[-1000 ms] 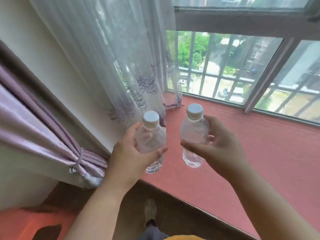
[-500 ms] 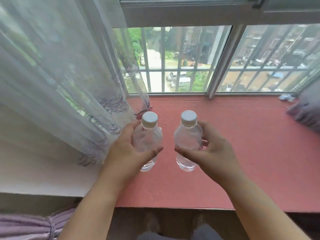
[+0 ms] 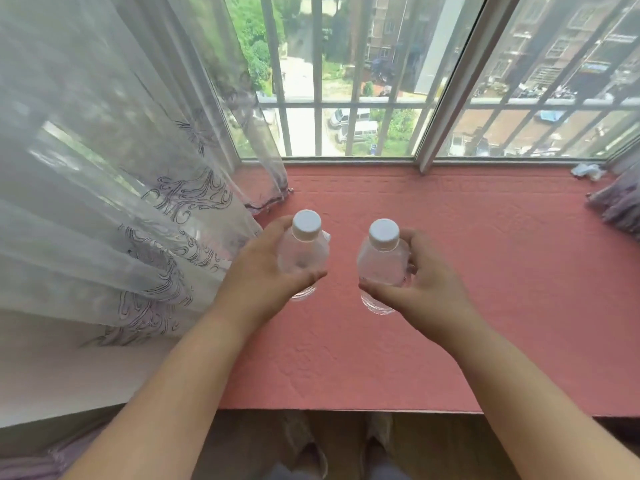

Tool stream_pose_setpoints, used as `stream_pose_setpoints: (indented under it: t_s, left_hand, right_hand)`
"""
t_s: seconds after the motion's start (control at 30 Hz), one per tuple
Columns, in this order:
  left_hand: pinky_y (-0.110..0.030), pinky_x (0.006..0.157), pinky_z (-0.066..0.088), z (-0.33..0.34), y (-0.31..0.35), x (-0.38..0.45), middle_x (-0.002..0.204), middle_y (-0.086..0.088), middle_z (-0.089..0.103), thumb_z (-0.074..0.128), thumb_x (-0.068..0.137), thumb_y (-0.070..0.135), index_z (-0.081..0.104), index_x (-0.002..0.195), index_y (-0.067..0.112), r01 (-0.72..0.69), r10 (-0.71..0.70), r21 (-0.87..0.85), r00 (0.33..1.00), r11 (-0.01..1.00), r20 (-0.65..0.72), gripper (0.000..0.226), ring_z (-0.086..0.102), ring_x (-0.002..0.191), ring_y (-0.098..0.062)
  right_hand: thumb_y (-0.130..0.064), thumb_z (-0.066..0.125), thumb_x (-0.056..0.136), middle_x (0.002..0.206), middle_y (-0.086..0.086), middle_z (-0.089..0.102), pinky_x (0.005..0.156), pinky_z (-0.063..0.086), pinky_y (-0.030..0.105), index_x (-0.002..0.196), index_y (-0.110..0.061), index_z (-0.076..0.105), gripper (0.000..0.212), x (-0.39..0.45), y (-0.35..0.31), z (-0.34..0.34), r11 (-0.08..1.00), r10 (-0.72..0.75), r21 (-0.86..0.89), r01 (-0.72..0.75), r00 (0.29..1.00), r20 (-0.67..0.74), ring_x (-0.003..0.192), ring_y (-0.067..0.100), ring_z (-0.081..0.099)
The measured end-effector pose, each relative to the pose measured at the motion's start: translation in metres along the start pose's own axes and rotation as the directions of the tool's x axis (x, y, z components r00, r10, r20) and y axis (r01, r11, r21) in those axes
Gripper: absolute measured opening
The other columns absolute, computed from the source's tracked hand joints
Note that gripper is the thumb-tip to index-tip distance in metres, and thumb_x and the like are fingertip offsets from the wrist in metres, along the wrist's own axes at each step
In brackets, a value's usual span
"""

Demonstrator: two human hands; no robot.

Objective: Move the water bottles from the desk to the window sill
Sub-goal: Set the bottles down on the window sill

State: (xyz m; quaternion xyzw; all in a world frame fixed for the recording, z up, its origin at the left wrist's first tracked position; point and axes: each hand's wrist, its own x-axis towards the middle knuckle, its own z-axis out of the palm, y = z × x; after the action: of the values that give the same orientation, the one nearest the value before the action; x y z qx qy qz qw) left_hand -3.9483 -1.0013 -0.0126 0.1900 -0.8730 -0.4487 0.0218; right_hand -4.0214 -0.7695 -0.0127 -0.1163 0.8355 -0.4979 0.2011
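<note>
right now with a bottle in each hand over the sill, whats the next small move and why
Probably lower both straight down and let go. The left hand grips the left bottle and the right hand grips the right bottle, both upright over bare red sill. Whether their bases touch yet is unclear. The curtain hangs close to the left one, so avoid drifting left.

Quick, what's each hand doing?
Left hand: grips a clear plastic water bottle with white cap.
Right hand: grips another clear white-capped bottle.
</note>
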Motion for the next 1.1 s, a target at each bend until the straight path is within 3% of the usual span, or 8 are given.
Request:
stream_pose_setpoints:
  t_s: [0.1,0.23,0.47,0.53,0.67,0.8,0.93,1.1]
  left_hand:
    - [-0.031,0.1,0.047,0.009,-0.014,0.026,0.119,0.024,0.057,0.091,0.067,0.045,0.059,0.129,0.044,-0.038,0.037,0.12,0.999,0.992,0.012,0.07,0.054,0.116,-0.005]
    - [-0.031,0.099,0.039,0.022,-0.042,0.063,0.125,0.011,0.051,0.091,0.068,0.04,0.059,0.134,0.031,-0.011,-0.002,0.26,0.999,0.965,0.048,0.073,0.046,0.122,-0.014]
    - [-0.026,0.084,0.039,0.046,-0.086,0.121,0.119,0.01,0.061,0.091,0.066,0.017,0.066,0.125,0.028,0.102,-0.117,0.237,0.992,0.966,0.05,0.065,0.054,0.106,-0.009]
    - [-0.029,0.075,0.044,0.055,-0.096,0.132,0.109,0.008,0.067,0.088,0.066,0.01,0.069,0.114,0.023,0.14,-0.151,0.193,0.988,0.971,0.044,0.054,0.06,0.1,-0.014]
    - [-0.039,0.087,0.054,0.073,-0.112,0.153,0.104,0.0,0.073,0.081,0.067,0.006,0.065,0.099,0.03,0.202,-0.209,0.123,0.977,0.972,0.039,0.043,0.066,0.102,-0.024]
    - [-0.033,0.084,0.051,0.086,-0.123,0.176,0.102,0.005,0.07,0.076,0.067,0.021,0.069,0.105,0.029,0.231,-0.237,0.097,0.97,0.968,0.047,0.039,0.063,0.099,-0.022]
    - [-0.022,0.083,0.037,0.098,-0.137,0.203,0.115,0.007,0.066,0.077,0.075,0.004,0.067,0.127,0.03,0.235,-0.249,0.173,0.967,0.956,0.062,0.059,0.059,0.109,-0.019]
    - [-0.021,0.088,0.036,0.113,-0.147,0.228,0.125,0.004,0.066,0.078,0.074,-0.001,0.065,0.131,0.028,0.251,-0.271,0.198,0.959,0.948,0.083,0.065,0.054,0.107,-0.014]
  right_hand:
    - [-0.031,0.088,0.074,0.118,-0.031,0.054,0.082,0.042,0.014,0.127,-0.046,0.047,0.069,0.023,0.017,0.006,0.998,0.009,-0.056,-0.006,0.999,0.041,0.109,-0.011,0.052]
    - [-0.036,0.086,0.071,0.12,-0.022,0.046,0.097,0.042,0.032,0.122,-0.039,0.052,0.062,0.062,0.041,0.017,0.973,-0.022,-0.23,0.027,0.999,0.025,0.12,0.012,0.043]
    - [-0.038,0.083,0.07,0.104,-0.017,0.053,0.081,0.049,0.033,0.1,-0.04,0.058,0.04,0.135,0.082,0.041,0.969,0.008,-0.245,0.003,0.999,0.044,0.099,0.011,0.056]
    - [-0.036,0.079,0.071,0.09,-0.018,0.053,0.069,0.045,0.03,0.083,-0.045,0.054,0.029,0.156,0.094,0.052,0.969,0.016,-0.248,-0.004,0.999,0.046,0.082,0.009,0.054]
    - [-0.04,0.061,0.065,0.065,-0.012,0.043,0.054,0.033,0.024,0.066,-0.033,0.047,0.016,0.196,0.117,0.079,0.948,0.076,-0.313,-0.058,0.996,0.047,0.057,0.008,0.039]
    - [-0.035,0.054,0.078,0.054,-0.009,0.037,0.045,0.028,0.023,0.067,-0.014,0.047,0.024,0.219,0.125,0.096,0.951,0.092,-0.297,-0.08,0.995,0.028,0.048,0.01,0.03]
    - [-0.03,0.058,0.079,0.054,-0.01,0.037,0.049,0.031,0.028,0.068,-0.011,0.045,0.026,0.238,0.131,0.103,0.961,0.115,-0.254,-0.105,0.993,0.027,0.05,0.013,0.032]
    - [-0.03,0.057,0.078,0.055,-0.008,0.038,0.05,0.033,0.03,0.07,-0.009,0.048,0.025,0.263,0.136,0.111,0.959,0.132,-0.255,-0.126,0.991,0.006,0.051,0.015,0.033]
